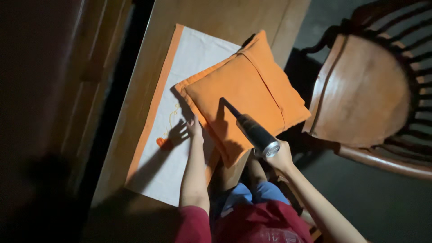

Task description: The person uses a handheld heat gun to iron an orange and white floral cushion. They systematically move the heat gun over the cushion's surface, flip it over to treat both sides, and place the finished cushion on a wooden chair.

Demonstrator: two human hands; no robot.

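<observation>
A long wooden table [216, 18] is running away from the person, its grain smooth and dull in the dim light, with a round-seated wooden chair [364, 90] standing just beside it on the right. A white cloth runner [189, 58] with an orange border is lying flat along the tabletop, woven and matte, a small orange embroidered motif showing near its lower part. An orange cushion [245, 92] is resting askew on the runner, its lower corner hanging over the table edge; it is square, soft and flanged, with an overlapping back flap.

The left hand [194, 127] is pressing its spread fingers on the cushion's near edge, gripping nothing. The right hand [280, 155] is clamping around a dark, glossy cylindrical handheld device [254, 130], its narrow nozzle touching the cushion's middle. Judging by this, the pass over the fabric is underway, with most of the surface apparently left.
</observation>
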